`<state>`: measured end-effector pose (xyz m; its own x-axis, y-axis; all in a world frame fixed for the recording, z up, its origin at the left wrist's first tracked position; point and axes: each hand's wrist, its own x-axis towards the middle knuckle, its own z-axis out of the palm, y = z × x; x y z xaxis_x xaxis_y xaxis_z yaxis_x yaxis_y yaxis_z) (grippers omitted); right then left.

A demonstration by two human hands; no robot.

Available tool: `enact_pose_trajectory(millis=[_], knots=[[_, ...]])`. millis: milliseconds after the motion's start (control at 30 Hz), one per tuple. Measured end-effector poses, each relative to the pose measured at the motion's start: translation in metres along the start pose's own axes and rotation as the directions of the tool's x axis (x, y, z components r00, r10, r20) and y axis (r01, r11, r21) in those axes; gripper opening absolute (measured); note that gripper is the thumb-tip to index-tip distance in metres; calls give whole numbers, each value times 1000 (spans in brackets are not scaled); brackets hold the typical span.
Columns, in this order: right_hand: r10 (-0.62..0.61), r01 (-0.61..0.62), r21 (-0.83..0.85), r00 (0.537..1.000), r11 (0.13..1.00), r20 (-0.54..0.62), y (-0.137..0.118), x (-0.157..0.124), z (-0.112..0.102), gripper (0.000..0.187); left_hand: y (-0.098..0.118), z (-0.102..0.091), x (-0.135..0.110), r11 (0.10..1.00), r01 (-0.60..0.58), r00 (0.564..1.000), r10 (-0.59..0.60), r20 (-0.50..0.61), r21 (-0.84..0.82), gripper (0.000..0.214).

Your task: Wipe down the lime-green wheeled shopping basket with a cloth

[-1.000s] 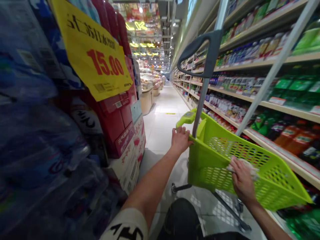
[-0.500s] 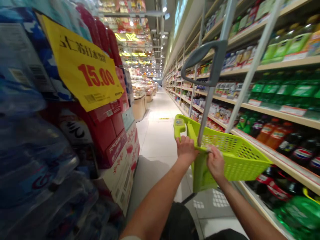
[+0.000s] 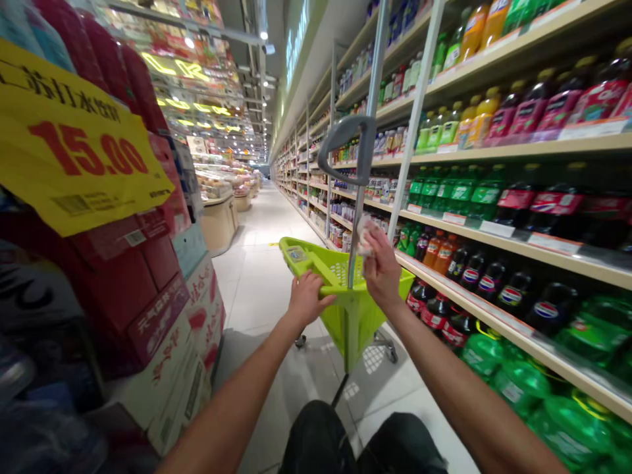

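Note:
A lime-green shopping basket (image 3: 332, 324) on a wheeled frame stands in front of my knees. My left hand (image 3: 306, 299) is closed over its near left rim, thumb stretched along the edge. A metal pole (image 3: 356, 227) rises from the basket and carries a grey loop handle (image 3: 366, 153). My right hand (image 3: 382, 266) pinches a crumpled whitish wipe (image 3: 364, 238) against or close beside the pole, below that handle. Whether the wipe is tissue or cloth I cannot tell.
Drink shelves (image 3: 494, 230) full of bottles line the right side. At the left, stacked drink cartons (image 3: 148, 276) carry a yellow price sign (image 3: 89, 141). A tiled aisle (image 3: 251, 217) runs ahead past a wooden display counter (image 3: 214, 224). A caster (image 3: 392, 354) shows beneath the basket.
My right hand has gone from the basket rim up to the pole with the wipe. My left hand stays on the rim. The view has turned right, and the basket now points more straight ahead.

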<state>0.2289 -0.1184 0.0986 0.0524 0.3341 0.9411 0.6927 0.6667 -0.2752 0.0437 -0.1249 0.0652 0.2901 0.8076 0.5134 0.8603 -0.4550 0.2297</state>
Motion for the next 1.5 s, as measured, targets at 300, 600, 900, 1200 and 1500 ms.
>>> enact_pose_trajectory(millis=[300, 600, 900, 1200, 1500], knots=[[2, -7, 18, 962, 1000, 272, 26, -67, -7, 29, 43, 17, -14, 987, -80, 997, 81, -3, -140, 57], [279, -301, 16, 902, 954, 329, -19, -56, -33, 31, 26, 13, 8, 985, 114, 985, -129, -112, -131, 41], [146, -8, -368, 926, 930, 349, -8, -68, -43, 35, 61, 14, -10, 973, 98, 994, -107, -32, -209, 32], [466, -546, 376, 837, 749, 286, -10, -45, -2, 57, 89, -2, 16, 957, -25, 995, -4, -98, -290, 30], [157, 59, -472, 901, 879, 404, 22, -58, -34, 38, 24, -13, -3, 981, 180, 957, -191, -218, -72, 22]])
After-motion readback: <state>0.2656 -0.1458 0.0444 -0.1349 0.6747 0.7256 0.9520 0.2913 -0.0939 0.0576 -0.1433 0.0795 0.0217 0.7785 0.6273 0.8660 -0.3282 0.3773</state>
